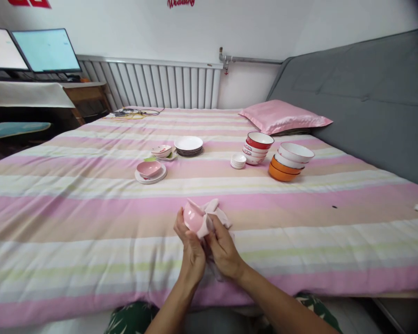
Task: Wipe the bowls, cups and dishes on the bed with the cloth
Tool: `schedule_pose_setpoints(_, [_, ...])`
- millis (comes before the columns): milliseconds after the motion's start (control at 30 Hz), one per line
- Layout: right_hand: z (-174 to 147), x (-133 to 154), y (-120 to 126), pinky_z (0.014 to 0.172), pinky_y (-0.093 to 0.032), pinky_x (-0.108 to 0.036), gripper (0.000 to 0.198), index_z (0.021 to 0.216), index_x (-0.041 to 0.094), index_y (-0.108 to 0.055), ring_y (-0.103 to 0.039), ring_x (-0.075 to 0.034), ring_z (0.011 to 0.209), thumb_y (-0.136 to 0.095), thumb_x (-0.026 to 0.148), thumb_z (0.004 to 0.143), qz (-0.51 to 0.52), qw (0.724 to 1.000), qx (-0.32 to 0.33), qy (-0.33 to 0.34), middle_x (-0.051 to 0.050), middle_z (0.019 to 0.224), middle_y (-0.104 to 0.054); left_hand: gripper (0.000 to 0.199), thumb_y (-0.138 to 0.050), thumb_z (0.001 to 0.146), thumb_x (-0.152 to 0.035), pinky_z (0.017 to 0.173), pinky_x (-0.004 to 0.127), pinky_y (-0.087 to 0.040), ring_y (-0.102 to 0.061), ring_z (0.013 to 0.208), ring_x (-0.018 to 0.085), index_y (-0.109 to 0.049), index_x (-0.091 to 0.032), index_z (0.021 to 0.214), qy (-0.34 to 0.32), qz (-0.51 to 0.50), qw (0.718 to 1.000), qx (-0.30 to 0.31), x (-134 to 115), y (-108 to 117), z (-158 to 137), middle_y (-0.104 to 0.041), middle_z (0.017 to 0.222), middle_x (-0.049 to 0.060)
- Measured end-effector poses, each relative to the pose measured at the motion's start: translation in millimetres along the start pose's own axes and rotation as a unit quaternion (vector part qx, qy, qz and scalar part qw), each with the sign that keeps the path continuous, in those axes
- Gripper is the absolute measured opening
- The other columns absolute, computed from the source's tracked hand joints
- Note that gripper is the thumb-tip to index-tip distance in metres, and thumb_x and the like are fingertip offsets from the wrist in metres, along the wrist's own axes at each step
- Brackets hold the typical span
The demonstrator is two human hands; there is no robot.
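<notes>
Close to the bed's near edge, my left hand (190, 243) is closed around a glossy pink bowl (193, 218), tilted with its rounded outside toward me. My right hand (225, 248) grips a pale pink cloth (220, 214) and presses a fold of it against the bowl's right side. Loose cloth spreads behind the fingers and hangs below them. Farther left, another pink bowl (149, 169) rests on stacked white plates (161, 176).
Beyond lie small dishes (161, 150) and a plate stack (188, 143). At right stand small white dishes (238, 160), red-rimmed bowls (259, 141) and orange and white bowls (285, 169). A pink pillow (282, 116) and cables (135, 112) lie farther back on the striped bed.
</notes>
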State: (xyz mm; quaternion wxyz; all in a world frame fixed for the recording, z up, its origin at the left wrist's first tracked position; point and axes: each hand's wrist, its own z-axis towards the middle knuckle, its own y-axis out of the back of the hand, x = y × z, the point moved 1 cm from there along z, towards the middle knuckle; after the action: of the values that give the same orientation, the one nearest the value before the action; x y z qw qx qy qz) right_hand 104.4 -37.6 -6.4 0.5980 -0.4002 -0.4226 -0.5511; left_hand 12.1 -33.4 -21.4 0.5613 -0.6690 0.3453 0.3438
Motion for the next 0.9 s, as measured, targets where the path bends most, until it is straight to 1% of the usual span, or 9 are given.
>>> schedule_pose_setpoints(100, [3, -4, 7, 0.057, -0.038, -0.021, 0.022, 0.081, 0.02, -0.052, -0.045, -0.011, 0.062, -0.047, 0.04, 0.088, -0.006, 0.993, -0.115, -0.032, 0.003, 0.069, -0.048, 0.066, -0.062, 0.077, -0.035, 0.106, 0.033, -0.023, -0.026, 0.132, 0.024, -0.035, -0.024, 0.136, -0.115, 0.148, 0.982, 0.011, 3, -10, -7, -0.033, 0.139, 0.009])
schedule_pose_setpoints(200, [11, -3, 21, 0.048, -0.031, -0.021, 0.03, 0.066, 0.02, -0.045, -0.035, -0.009, 0.053, -0.055, 0.044, 0.083, 0.01, 0.971, -0.23, -0.057, 0.006, 0.059, -0.037, 0.067, -0.062, 0.076, -0.033, 0.104, 0.037, -0.024, -0.038, 0.121, 0.025, -0.036, -0.024, 0.137, -0.137, 0.21, 0.966, 0.062, 1, -15, -7, -0.042, 0.127, 0.01])
schedule_pose_setpoints(300, [22, -1, 38, 0.047, -0.032, -0.021, 0.033, 0.068, 0.02, -0.05, -0.036, -0.009, 0.05, -0.06, 0.049, 0.077, 0.124, 0.945, -0.288, -0.094, 0.006, 0.057, -0.042, 0.076, -0.073, 0.065, -0.025, 0.096, 0.035, -0.033, -0.044, 0.112, 0.024, -0.04, -0.025, 0.134, -0.155, 0.248, 0.952, 0.093, -5, -16, -2, -0.047, 0.116, 0.008])
schedule_pose_setpoints(400, [30, -2, 44, 0.048, -0.037, -0.023, 0.033, 0.079, 0.019, -0.057, -0.046, -0.011, 0.05, -0.062, 0.051, 0.073, 0.275, 0.908, -0.262, -0.177, 0.004, 0.059, -0.052, 0.073, -0.079, 0.056, -0.021, 0.091, 0.033, -0.037, -0.046, 0.11, 0.025, -0.05, -0.024, 0.123, -0.137, 0.224, 0.963, 0.065, -10, -18, 3, -0.05, 0.114, 0.007])
schedule_pose_setpoints(500, [29, -5, 38, 0.052, -0.043, -0.026, 0.039, 0.09, 0.017, -0.062, -0.056, -0.015, 0.057, -0.061, 0.052, 0.073, 0.34, 0.889, -0.196, -0.235, 0.0, 0.065, -0.061, 0.044, -0.075, 0.063, -0.026, 0.079, 0.03, -0.044, -0.055, 0.092, 0.022, -0.056, -0.018, 0.103, -0.055, 0.178, 0.978, 0.09, -9, -23, 3, -0.058, 0.097, 0.006])
schedule_pose_setpoints(567, [26, -7, 29, 0.056, -0.046, -0.026, 0.041, 0.095, 0.018, -0.063, -0.06, -0.016, 0.062, -0.059, 0.053, 0.074, 0.346, 0.894, -0.18, -0.221, -0.001, 0.07, -0.065, 0.033, -0.07, 0.068, -0.029, 0.072, 0.026, -0.045, -0.055, 0.081, 0.018, -0.054, -0.018, 0.095, -0.06, 0.195, 0.975, 0.083, -9, -22, 2, -0.058, 0.085, 0.002])
schedule_pose_setpoints(633, [23, -11, 22, 0.06, -0.047, -0.026, 0.04, 0.097, 0.02, -0.063, -0.062, -0.016, 0.068, -0.056, 0.052, 0.076, 0.333, 0.906, -0.189, -0.18, -0.002, 0.077, -0.067, 0.032, -0.069, 0.069, -0.029, 0.07, 0.025, -0.044, -0.054, 0.078, 0.016, -0.052, -0.019, 0.094, -0.11, 0.236, 0.963, 0.07, -8, -19, 1, -0.056, 0.082, 0.0])
schedule_pose_setpoints(767, [21, -18, 18, 0.068, -0.048, -0.023, 0.037, 0.092, 0.021, -0.064, -0.061, -0.015, 0.078, -0.053, 0.054, 0.079, 0.288, 0.918, -0.227, -0.149, -0.001, 0.086, -0.067, 0.03, -0.066, 0.07, -0.028, 0.064, 0.025, -0.044, -0.055, 0.071, 0.016, -0.05, -0.02, 0.093, -0.192, 0.363, 0.909, 0.064, -3, -10, 1, -0.056, 0.077, -0.001])
schedule_pose_setpoints(900, [23, -22, 20, 0.068, -0.048, -0.024, 0.039, 0.088, 0.019, -0.063, -0.061, -0.016, 0.078, -0.051, 0.055, 0.079, 0.288, 0.917, -0.21, -0.181, -0.002, 0.083, -0.066, 0.035, -0.061, 0.071, -0.024, 0.061, 0.028, -0.044, -0.061, 0.076, 0.021, -0.052, -0.02, 0.105, -0.294, 0.484, 0.821, 0.069, 7, -8, 5, -0.064, 0.088, 0.004])
